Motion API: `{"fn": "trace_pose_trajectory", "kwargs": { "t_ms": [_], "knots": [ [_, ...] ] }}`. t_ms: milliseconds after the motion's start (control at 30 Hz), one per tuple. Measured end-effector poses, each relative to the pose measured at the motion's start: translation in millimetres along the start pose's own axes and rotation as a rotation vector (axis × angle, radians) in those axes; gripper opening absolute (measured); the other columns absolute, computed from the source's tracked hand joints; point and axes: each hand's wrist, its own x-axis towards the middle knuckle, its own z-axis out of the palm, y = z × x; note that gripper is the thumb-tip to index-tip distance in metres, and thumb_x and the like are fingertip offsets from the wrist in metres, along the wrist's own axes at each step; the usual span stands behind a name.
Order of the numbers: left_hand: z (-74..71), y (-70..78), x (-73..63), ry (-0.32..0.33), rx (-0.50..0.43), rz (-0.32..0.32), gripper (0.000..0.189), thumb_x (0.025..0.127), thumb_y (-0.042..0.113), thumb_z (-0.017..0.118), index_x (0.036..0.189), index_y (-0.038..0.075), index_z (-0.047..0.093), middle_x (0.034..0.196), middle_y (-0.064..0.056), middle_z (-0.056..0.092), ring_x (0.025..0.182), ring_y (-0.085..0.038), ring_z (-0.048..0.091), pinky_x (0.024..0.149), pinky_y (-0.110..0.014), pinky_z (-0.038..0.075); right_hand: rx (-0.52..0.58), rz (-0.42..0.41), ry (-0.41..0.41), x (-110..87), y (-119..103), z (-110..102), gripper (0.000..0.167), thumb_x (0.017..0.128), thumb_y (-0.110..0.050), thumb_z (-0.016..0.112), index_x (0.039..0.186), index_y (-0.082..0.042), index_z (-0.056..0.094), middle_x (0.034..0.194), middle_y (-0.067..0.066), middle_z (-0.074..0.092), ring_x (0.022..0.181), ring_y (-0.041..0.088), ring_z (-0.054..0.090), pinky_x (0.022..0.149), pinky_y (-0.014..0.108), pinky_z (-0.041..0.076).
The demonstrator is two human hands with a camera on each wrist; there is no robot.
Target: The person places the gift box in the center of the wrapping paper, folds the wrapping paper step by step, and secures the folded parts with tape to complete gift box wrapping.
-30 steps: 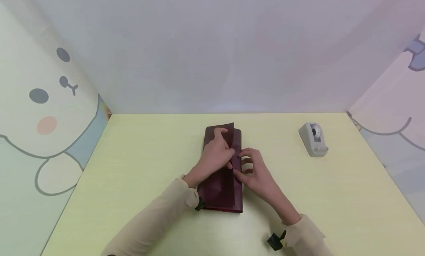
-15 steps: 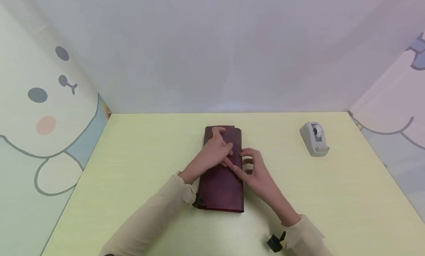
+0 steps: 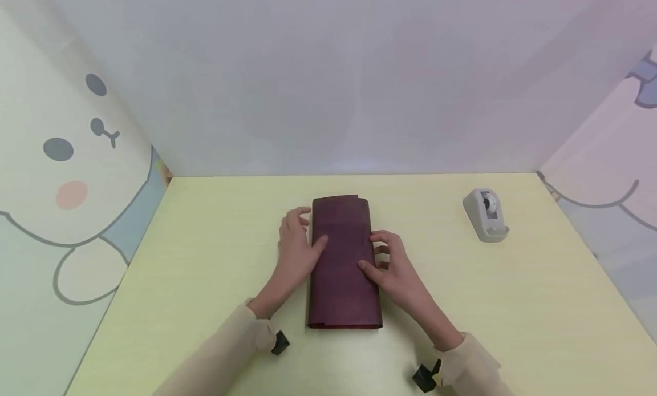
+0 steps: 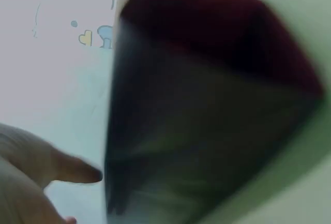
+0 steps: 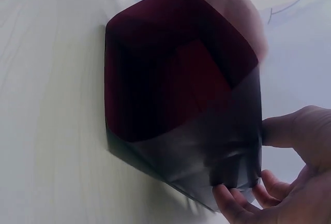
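Observation:
A long maroon wrapping paper [image 3: 343, 282] lies folded into a flat-topped sleeve mid-table, its overlapping flap down. Through its open end in the right wrist view, a red surface [image 5: 204, 74] shows inside; what it belongs to is unclear. My right hand [image 3: 397, 270] holds the sleeve's right side, thumb on top and fingertips against the side. At the left side is my left hand [image 3: 293, 256], its thumb over the top edge and its fingers loosely bent beside the paper. The left wrist view is blurred, with the thumb [image 4: 77, 169] near the paper's edge.
A grey tape dispenser [image 3: 486, 215] with a roll stands at the right rear of the pale yellow table [image 3: 215, 225]. A plain wall rises behind, and cartoon-printed panels [image 3: 72, 225] flank both sides.
The raised flap has come down flat on top. My left hand has moved off the top to the left side. The paper has turned slightly; my right hand stays at its right side.

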Motion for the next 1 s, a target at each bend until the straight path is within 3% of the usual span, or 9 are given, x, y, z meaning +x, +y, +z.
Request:
{"fn": "trace_pose_trajectory", "kwargs": {
  "t_ms": [100, 200, 333, 433, 567, 700, 800, 900, 1000],
  "knots": [
    [1.3, -10.4, -9.4, -0.066, -0.03, -0.104, 0.071, 0.097, 0.015, 0.072, 0.151, 0.006, 0.028, 0.127, -0.02, 0.044, 0.114, -0.03, 0.05, 0.094, -0.043, 0.044, -0.019, -0.025, -0.002, -0.9, 0.0, -0.1, 0.051, 0.098, -0.001, 0.068, 0.141, -0.005, 0.04, 0.157, 0.015, 0.035, 0.122, 0.033, 0.054, 0.095, 0.043, 0.055],
    [2.8, -14.2, -11.9, -0.106, -0.119, -0.139, 0.074, 0.098, 0.015, 0.071, 0.153, 0.006, 0.022, 0.129, -0.021, 0.042, 0.113, -0.031, 0.051, 0.095, -0.042, 0.047, -0.021, -0.039, -0.009, -1.9, -1.2, -0.1, 0.052, 0.1, 0.0, 0.064, 0.145, -0.006, 0.038, 0.158, 0.016, 0.034, 0.125, 0.035, 0.053, 0.099, 0.048, 0.053],
    [5.6, -15.0, -11.7, -0.095, -0.143, -0.136, 0.074, 0.097, 0.012, 0.072, 0.153, 0.008, 0.024, 0.129, -0.02, 0.042, 0.115, -0.031, 0.049, 0.095, -0.043, 0.046, 0.022, 0.022, -0.014, -5.0, -4.0, -0.1, 0.057, 0.101, -0.003, 0.063, 0.15, -0.01, 0.034, 0.154, 0.017, 0.039, 0.127, 0.036, 0.055, 0.099, 0.046, 0.054],
    [8.1, -14.9, -12.6, -0.098, -0.088, -0.094, 0.063, 0.096, 0.014, 0.075, 0.146, 0.01, 0.037, 0.132, -0.021, 0.038, 0.121, -0.033, 0.045, 0.101, -0.048, 0.044, 0.051, 0.084, 0.008, -8.0, -5.5, -0.3, 0.06, 0.1, -0.007, 0.067, 0.15, -0.013, 0.033, 0.146, 0.019, 0.047, 0.123, 0.035, 0.061, 0.094, 0.041, 0.056],
    [9.0, -13.2, -15.9, -0.075, 0.062, 0.05, 0.034, 0.091, 0.024, 0.082, 0.117, 0.016, 0.061, 0.134, -0.021, 0.035, 0.127, -0.037, 0.034, 0.105, -0.055, 0.037, 0.012, 0.043, 0.056, -8.9, -5.5, 1.2, 0.057, 0.096, -0.009, 0.073, 0.144, -0.01, 0.041, 0.142, 0.019, 0.048, 0.122, 0.035, 0.064, 0.092, 0.039, 0.059],
    [9.0, -13.2, -18.9, 0.001, 0.218, 0.212, 0.018, 0.088, 0.03, 0.085, 0.096, 0.026, 0.069, 0.141, -0.017, 0.039, 0.134, -0.039, 0.03, 0.103, -0.061, 0.034, -0.094, -0.094, 0.104, -8.4, -3.6, 3.6, 0.051, 0.093, -0.006, 0.076, 0.137, -0.003, 0.05, 0.143, 0.017, 0.05, 0.119, 0.033, 0.065, 0.088, 0.041, 0.061],
    [8.9, -14.5, -19.2, 0.039, 0.277, 0.353, 0.012, 0.088, 0.027, 0.085, 0.09, 0.027, 0.073, 0.142, -0.009, 0.051, 0.137, -0.036, 0.039, 0.103, -0.061, 0.039, -0.175, -0.159, 0.128, -8.9, -2.3, 4.2, 0.048, 0.093, -0.006, 0.077, 0.135, -0.001, 0.054, 0.143, 0.016, 0.053, 0.115, 0.032, 0.065, 0.085, 0.042, 0.062],
    [7.4, -15.5, -17.7, 0.029, 0.296, 0.478, 0.008, 0.087, 0.021, 0.085, 0.088, 0.023, 0.077, 0.129, -0.003, 0.066, 0.13, -0.028, 0.055, 0.106, -0.054, 0.046, -0.231, -0.174, 0.128, -9.2, -2.1, 4.1, 0.046, 0.094, -0.008, 0.076, 0.135, -0.003, 0.056, 0.143, 0.014, 0.054, 0.113, 0.031, 0.064, 0.085, 0.043, 0.062],
    [5.0, -15.5, -16.1, -0.006, 0.321, 0.549, 0.007, 0.088, 0.017, 0.084, 0.089, 0.019, 0.077, 0.119, -0.002, 0.073, 0.123, -0.025, 0.062, 0.108, -0.048, 0.05, -0.255, -0.173, 0.118, -9.4, -2.6, 3.4, 0.048, 0.094, -0.009, 0.076, 0.136, -0.004, 0.055, 0.144, 0.013, 0.054, 0.113, 0.03, 0.063, 0.085, 0.044, 0.061]
  ]
}}
